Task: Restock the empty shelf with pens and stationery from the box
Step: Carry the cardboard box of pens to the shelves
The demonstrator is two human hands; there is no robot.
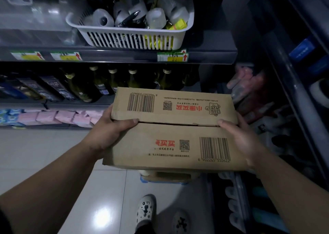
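Here the left hand [110, 130] and right hand [240, 137] grip the closed box [169, 132] by its ends, fingers seemingly curled beneath

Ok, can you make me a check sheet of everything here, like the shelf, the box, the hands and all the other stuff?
Surface: dark shelf with price labels on its front edge; no empty shelf clearly in view.
Job's things: cardboard box, flaps closed, held in the air; contents hidden.
Clutter: white basket on the shelf, holding tape rolls and small items.
Grippers: left hand and right hand each grip one side of the box, thumbs on top.
Cables: nothing seen.
Surroundings: bottles on the shelf below, pink packs lower down, tiled floor, the person's shoes.
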